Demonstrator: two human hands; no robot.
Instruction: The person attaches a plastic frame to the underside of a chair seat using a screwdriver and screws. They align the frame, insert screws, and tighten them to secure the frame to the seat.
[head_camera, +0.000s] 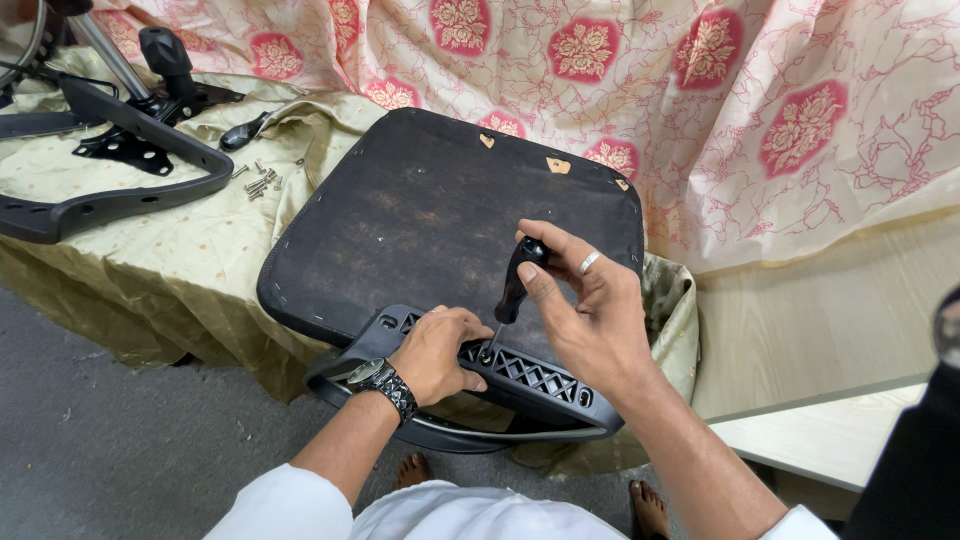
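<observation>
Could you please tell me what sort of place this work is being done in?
Probably an informal home or small repair space: the upturned chair seat rests on a cloth-draped surface, a floral fabric hangs behind, and loose screws lie beside chair parts.

Upright black screwdriver (514, 282) on armrest bracket (520, 375)

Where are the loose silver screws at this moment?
In the head view, the loose silver screws lie upper left on the pale gold cloth, between the curved black plastic armrest and the upturned black seat base.
</observation>
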